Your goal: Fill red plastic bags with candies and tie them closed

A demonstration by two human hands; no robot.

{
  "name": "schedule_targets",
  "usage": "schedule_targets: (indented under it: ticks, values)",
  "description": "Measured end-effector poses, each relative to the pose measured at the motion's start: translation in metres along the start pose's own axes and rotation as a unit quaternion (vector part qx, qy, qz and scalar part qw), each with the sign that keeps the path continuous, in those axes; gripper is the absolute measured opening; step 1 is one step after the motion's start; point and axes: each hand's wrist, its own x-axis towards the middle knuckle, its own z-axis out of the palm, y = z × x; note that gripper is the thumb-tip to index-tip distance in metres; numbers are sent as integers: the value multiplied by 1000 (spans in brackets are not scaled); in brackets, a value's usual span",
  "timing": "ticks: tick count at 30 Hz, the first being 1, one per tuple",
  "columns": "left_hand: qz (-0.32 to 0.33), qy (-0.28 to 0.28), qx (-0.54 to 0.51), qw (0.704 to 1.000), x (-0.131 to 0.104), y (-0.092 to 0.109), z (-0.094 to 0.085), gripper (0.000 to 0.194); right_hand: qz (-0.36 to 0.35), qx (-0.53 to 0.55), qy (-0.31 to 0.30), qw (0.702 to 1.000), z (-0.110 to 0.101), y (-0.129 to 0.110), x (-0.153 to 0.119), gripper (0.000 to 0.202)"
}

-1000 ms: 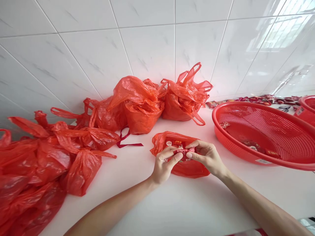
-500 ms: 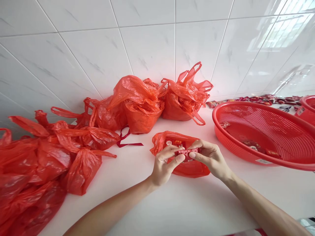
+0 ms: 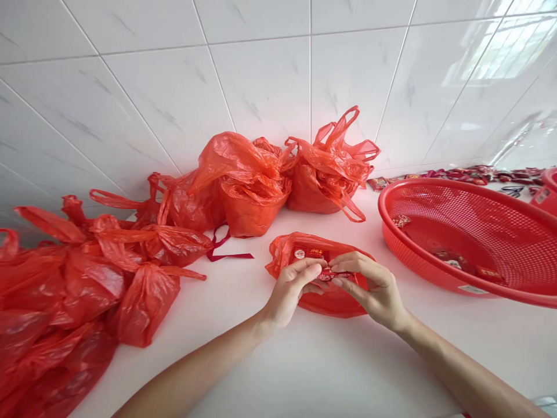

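Note:
Over an open red plastic bag [image 3: 333, 306], both hands work at a small red printed packet [image 3: 333, 274]. My left hand [image 3: 282, 293] pinches its left end between thumb and index finger. On the other side, the thumb and fingers of my right hand [image 3: 380, 290] are closed on the packet, covering part of it. Inside the bag, other red printed packets [image 3: 312, 253] show behind the fingers, one with a round white mark. The bag lies spread on the white table [image 3: 261, 371], its far rim folded outward.
Several filled red plastic bags [image 3: 256, 200] stand along the tiled wall [image 3: 261, 81], with tied ones [image 3: 145, 299] heaped at left. A dark red ribbon [image 3: 230, 255] lies near them. At right sits a red mesh basket [image 3: 435, 278] with a few packets; small packets [image 3: 470, 174] line the wall behind.
My fingers have shifted on the packet: the left thumb has moved up to its edge, and the right fingers now cover more of its top. The view has turned slightly.

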Motion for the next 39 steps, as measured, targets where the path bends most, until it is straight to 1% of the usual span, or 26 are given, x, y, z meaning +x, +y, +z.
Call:
schedule_targets:
  ticks: [1, 2, 3, 5, 6, 7, 9, 11, 14, 18, 24, 26, 29, 31, 35, 39]
  values:
    - [-9, 5, -5, 1000, 1, 1, 0, 37, -6, -9, -7, 1000, -1, 1, -1, 12]
    - [-4, 12, -3, 1000, 1, 3, 0, 33, -1, -12, -13, 1000, -1, 1, -2, 19]
    - [16, 20, 7, 1000, 1, 4, 0, 29, 11, -8, -16, 1000, -1, 2, -2, 32]
    - [85, 40, 43, 995, 0, 6, 0, 24, 47, 31, -19, 998, -1, 2, -2, 61]
    - [125, 47, 64, 989, 0, 7, -1, 22, 67, 66, -23, 995, 0, 2, -2, 69]
    - [158, 50, 84, 983, -1, 7, -1, 21, 89, 107, -28, 990, 0, 2, -1, 70]
    - [199, 48, 119, 972, -2, 8, -2, 19, 134, 175, -41, 975, 0, 0, 2, 53]
    - [218, 42, 148, 964, -3, 7, -4, 20, 174, 206, -52, 962, -1, -2, 5, 37]
    - [229, 38, 172, 958, -2, 5, -6, 22, 208, 220, -54, 952, -2, -2, 6, 29]
    - [224, 31, 159, 961, -1, 4, -6, 27, 217, 256, -44, 941, -3, 3, 5, 21]
    - [162, 18, 127, 978, -5, 7, -4, 40, 211, 266, -40, 940, -3, 3, 4, 16]
    - [145, 16, 117, 982, -6, 8, -4, 39, 210, 266, -43, 940, -2, 1, 4, 15]
    - [121, 18, 116, 986, -5, 8, -4, 31, 210, 258, -41, 942, -2, -2, 5, 16]
    - [113, 21, 130, 985, -4, 7, -5, 30, 211, 246, -33, 945, -2, -3, 5, 18]
    - [95, 21, 153, 983, -4, 3, -5, 32, 218, 240, -12, 946, -2, -6, 5, 23]
    - [69, 12, 141, 988, -6, -3, -5, 35, 238, 257, -32, 936, 2, -2, 2, 29]
